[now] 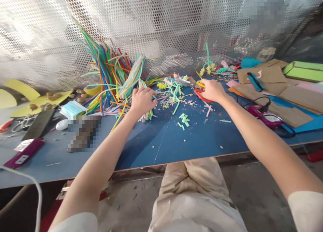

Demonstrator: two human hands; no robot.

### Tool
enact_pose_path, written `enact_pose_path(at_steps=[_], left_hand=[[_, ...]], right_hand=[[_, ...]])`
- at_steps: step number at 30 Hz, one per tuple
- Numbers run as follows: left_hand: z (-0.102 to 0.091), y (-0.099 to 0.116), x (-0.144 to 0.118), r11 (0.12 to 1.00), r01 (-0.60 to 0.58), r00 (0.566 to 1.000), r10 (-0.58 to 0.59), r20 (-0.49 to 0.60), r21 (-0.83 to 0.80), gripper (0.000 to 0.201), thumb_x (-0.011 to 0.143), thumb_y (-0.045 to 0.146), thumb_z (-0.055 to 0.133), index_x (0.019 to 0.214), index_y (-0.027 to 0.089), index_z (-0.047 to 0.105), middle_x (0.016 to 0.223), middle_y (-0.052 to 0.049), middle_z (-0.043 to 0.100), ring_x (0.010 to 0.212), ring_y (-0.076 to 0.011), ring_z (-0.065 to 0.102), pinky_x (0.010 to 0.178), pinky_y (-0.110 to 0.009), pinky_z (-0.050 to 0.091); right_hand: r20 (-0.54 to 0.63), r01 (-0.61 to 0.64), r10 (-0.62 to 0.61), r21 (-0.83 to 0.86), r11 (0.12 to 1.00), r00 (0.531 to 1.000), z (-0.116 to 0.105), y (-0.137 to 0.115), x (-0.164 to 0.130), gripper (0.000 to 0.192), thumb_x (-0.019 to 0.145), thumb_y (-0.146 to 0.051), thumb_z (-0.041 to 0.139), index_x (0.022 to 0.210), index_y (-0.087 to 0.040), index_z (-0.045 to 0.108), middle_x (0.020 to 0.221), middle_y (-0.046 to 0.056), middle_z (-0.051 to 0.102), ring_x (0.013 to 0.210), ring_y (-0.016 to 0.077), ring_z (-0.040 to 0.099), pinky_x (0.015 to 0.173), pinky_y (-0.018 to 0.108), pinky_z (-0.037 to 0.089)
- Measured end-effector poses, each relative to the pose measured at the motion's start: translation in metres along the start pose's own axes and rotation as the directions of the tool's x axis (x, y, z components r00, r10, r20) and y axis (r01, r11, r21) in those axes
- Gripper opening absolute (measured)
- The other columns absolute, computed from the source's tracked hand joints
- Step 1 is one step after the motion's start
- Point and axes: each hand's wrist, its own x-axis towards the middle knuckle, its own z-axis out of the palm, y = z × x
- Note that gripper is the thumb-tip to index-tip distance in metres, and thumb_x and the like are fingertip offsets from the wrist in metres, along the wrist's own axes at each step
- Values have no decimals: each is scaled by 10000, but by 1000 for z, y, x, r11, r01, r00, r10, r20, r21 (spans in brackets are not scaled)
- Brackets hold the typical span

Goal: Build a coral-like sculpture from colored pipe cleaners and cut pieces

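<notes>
My left hand (143, 101) rests on a bundle of pastel pipe cleaners (132, 77), its fingers apart and slightly bent. Whether any stem is between the fingers is hard to see. In my right hand (213, 90) is a pair of scissors (202, 96) with red and yellow on the handles, the blades pointing left over the pile. Between my hands lies a mint-green twisted pipe-cleaner piece (174, 92) among pink, blue and yellow bits. Closer to me are several short cut green pieces (185, 120) on the blue table (191, 141).
Long coloured pipe cleaners (102, 70) lean against the perforated metal screen (171, 26) behind. To the left are a face mask (73, 109), a white mouse (62, 125) and a purple box (25, 153). A purple power strip (264, 116), brown card (262, 75) and a green box (304, 71) lie right.
</notes>
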Motion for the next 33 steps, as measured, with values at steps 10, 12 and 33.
enact_pose_path(at_steps=[10, 12, 33], left_hand=[[-5, -26, 1, 967, -71, 932, -24, 362, 246, 303, 972, 309, 510, 1053, 206, 783, 1154, -130, 745, 1190, -337, 596, 967, -441, 465], [-8, -23, 0, 966, -76, 926, -24, 378, 248, 314, 961, 267, 501, 1082, 191, 781, 1170, -142, 740, 1181, -346, 601, 952, -446, 472], [-1, 40, -9, 957, -212, 977, 201, -72, -197, 843, 1030, 528, 530, 1689, 120, 199, 1755, -235, 158, 1593, -420, 281, 1266, -580, 283]], right_hand=[[21, 21, -21, -28, 999, 1000, 3, -1, 1, 443, 873, -609, 625, 1031, -209, 732, 868, 119, 787, 829, 339, 738, 643, 336, 422], [20, 20, -19, -27, 999, 1000, 3, -1, 1, 435, 871, -607, 622, 1013, -212, 734, 867, 118, 787, 834, 342, 737, 647, 340, 427], [-43, -346, 346, 8, 938, 937, 17, 32, 7, 434, 888, -517, 642, 1108, -147, 694, 1063, 202, 775, 1005, 379, 703, 839, 430, 516]])
